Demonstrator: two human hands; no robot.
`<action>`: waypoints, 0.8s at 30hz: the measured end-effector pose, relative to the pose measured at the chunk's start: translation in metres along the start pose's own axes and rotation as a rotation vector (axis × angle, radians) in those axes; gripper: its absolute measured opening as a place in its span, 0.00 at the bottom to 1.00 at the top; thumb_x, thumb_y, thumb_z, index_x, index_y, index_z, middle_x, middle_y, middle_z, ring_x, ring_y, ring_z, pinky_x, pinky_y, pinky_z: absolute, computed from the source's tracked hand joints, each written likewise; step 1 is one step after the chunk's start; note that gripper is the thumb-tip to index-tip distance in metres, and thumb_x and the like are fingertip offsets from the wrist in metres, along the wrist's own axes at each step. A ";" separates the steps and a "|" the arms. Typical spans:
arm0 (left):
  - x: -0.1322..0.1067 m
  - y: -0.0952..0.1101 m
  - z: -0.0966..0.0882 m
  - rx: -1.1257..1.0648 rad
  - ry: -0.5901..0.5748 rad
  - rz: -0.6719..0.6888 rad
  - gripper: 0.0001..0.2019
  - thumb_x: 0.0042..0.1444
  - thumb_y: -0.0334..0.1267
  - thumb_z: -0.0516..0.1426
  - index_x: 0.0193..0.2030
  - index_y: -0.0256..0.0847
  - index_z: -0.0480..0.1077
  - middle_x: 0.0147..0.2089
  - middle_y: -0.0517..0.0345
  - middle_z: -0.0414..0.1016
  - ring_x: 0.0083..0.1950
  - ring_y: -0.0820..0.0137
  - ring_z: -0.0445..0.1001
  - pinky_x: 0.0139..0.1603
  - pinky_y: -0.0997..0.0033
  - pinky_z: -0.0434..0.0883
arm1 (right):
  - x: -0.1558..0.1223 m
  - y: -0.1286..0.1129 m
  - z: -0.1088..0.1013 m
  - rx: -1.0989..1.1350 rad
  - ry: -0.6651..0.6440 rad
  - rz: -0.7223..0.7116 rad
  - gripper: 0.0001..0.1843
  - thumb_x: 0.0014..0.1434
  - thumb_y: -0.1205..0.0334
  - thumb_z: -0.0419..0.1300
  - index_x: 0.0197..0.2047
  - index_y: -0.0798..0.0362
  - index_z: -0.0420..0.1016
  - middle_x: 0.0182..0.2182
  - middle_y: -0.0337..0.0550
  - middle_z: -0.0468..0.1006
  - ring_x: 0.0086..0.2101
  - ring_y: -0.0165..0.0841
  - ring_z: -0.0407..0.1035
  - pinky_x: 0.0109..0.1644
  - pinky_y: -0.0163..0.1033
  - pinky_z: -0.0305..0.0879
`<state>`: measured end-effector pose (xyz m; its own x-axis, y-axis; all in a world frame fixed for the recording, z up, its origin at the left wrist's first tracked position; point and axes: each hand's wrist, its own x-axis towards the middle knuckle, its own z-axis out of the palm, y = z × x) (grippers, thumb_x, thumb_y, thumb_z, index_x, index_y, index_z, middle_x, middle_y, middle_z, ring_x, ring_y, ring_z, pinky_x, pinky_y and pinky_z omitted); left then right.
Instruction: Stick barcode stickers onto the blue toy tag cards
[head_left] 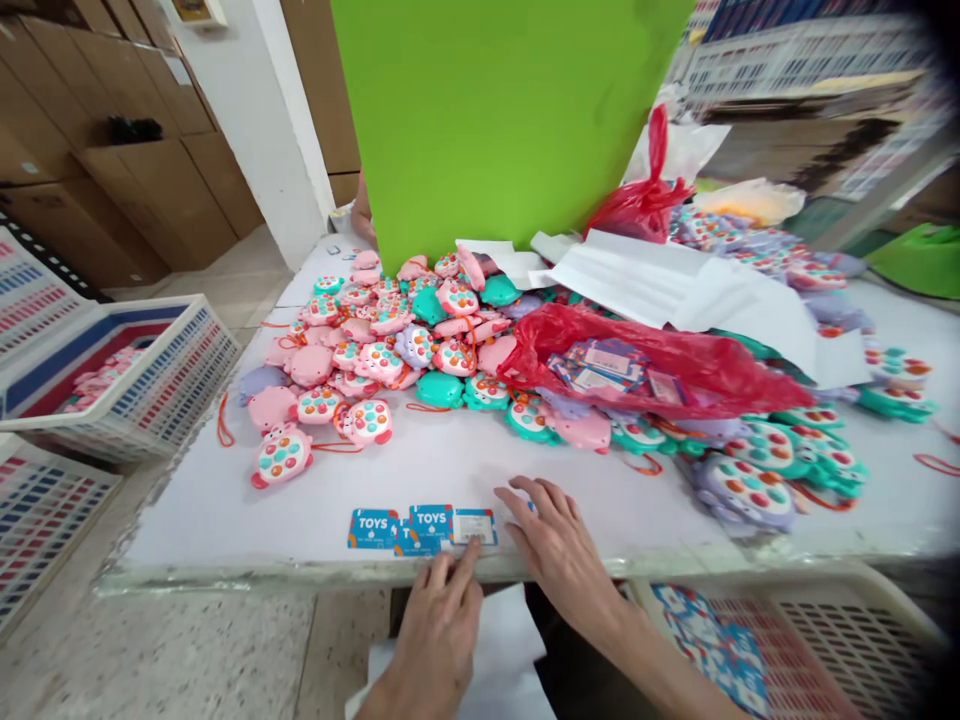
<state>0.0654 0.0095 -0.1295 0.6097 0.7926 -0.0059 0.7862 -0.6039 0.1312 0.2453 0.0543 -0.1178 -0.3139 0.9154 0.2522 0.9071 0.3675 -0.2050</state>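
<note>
Near the table's front edge lie several blue TOYS cards [431, 520], partly overlapping. At their right end one card [473, 527] shows its white printed side. The index finger of my left hand [439, 625] is stretched out onto the lower edge of that card, with the other fingers bent beside it. My right hand [559, 545] is over the table just right of the cards, fingers apart and loosely curved. A bit of blue shows under its fingers; I cannot make out what it is.
Behind the cards is a pile of pink, green and purple animal-shaped bubble toys [382, 360]. A red plastic bag [720, 385] holding more cards lies on toys at right. A green panel [510, 120] stands behind. Baskets stand left [180, 390] and below right [847, 610]. A person's arm [363, 212] shows behind the panel.
</note>
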 end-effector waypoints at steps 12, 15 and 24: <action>-0.031 -0.025 -0.015 0.035 0.097 -0.083 0.15 0.47 0.20 0.45 0.40 0.34 0.64 0.64 0.37 0.51 0.65 0.53 0.47 0.56 0.51 0.61 | -0.001 0.004 0.009 0.125 -0.074 -0.207 0.14 0.60 0.68 0.52 0.47 0.47 0.70 0.49 0.42 0.71 0.51 0.43 0.59 0.50 0.50 0.59; -0.034 -0.036 -0.013 0.082 0.052 -0.083 0.16 0.47 0.20 0.45 0.43 0.33 0.62 0.64 0.35 0.52 0.66 0.53 0.46 0.57 0.51 0.60 | -0.012 0.027 0.008 0.047 -0.040 -0.218 0.14 0.61 0.66 0.50 0.48 0.49 0.69 0.50 0.44 0.70 0.52 0.44 0.58 0.50 0.50 0.58; -0.049 -0.048 -0.006 0.131 0.078 -0.085 0.10 0.52 0.22 0.45 0.39 0.34 0.63 0.64 0.34 0.50 0.66 0.51 0.43 0.55 0.47 0.61 | 0.005 -0.005 0.005 0.008 -0.121 -0.379 0.26 0.57 0.77 0.45 0.58 0.52 0.59 0.55 0.47 0.66 0.57 0.41 0.54 0.54 0.52 0.58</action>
<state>-0.0028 0.0005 -0.1291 0.5350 0.8422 0.0665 0.8440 -0.5363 0.0029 0.2377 0.0584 -0.1204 -0.6575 0.7268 0.1986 0.7183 0.6842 -0.1260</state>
